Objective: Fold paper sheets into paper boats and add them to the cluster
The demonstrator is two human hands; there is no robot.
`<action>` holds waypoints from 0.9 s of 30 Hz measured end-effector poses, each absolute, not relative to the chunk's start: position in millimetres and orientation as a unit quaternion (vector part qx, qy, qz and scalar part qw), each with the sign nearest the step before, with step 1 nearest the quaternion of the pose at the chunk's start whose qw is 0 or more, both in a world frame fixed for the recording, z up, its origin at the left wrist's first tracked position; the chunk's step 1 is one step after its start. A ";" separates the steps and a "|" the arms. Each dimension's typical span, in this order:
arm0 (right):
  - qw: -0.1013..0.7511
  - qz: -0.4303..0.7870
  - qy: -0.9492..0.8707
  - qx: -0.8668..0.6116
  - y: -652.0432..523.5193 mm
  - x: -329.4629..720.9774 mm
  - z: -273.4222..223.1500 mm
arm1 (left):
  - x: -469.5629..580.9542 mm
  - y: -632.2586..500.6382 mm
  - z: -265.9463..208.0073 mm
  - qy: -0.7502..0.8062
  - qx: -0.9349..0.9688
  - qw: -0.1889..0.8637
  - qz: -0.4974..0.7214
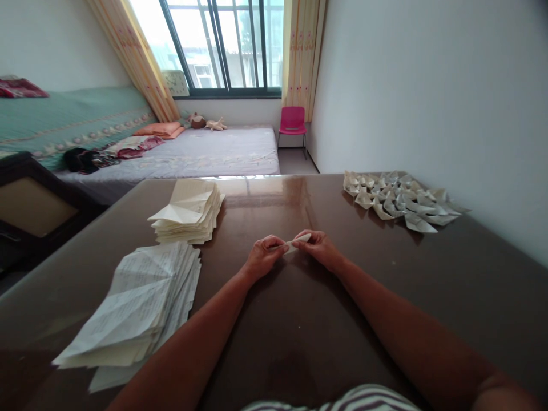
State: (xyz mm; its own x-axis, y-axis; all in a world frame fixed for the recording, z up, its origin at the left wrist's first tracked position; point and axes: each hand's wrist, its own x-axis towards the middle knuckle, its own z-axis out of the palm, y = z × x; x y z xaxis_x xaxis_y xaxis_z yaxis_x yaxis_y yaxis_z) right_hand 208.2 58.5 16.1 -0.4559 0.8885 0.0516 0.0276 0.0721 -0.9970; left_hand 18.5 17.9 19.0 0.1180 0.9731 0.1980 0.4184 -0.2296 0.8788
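A small piece of folded off-white paper (pixel 291 249) is pinched between my two hands above the middle of the brown table (pixel 274 337). My left hand (pixel 264 256) grips its left end with thumb and fingers. At the other end, my right hand (pixel 319 248) is closed on the paper, and a pale pointed tip sticks out past the fingers. The fingers hide much of the paper, so its full folded shape cannot be made out.
Two stacks of creased sheets lie on the left: a cream stack (pixel 184 208) farther back and a whiter printed stack (pixel 137 297) nearer. Several folded paper boats (pixel 398 200) cluster at the back right by the wall. Beyond the table are a bed (pixel 222 151) and a pink chair (pixel 293 121).
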 end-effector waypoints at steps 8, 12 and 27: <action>0.374 0.550 -0.641 -0.382 62.5 210.4 14.7 | 20.8 16.6 18.7 0.530 0.641 0.374 0.410; 0.384 0.550 -0.630 -0.390 65.9 212.3 10.8 | 18.6 18.9 13.0 0.529 0.623 0.415 0.399; 0.353 0.455 -0.714 -0.397 73.8 221.4 9.0 | 12.4 20.0 12.7 0.584 0.701 0.230 0.340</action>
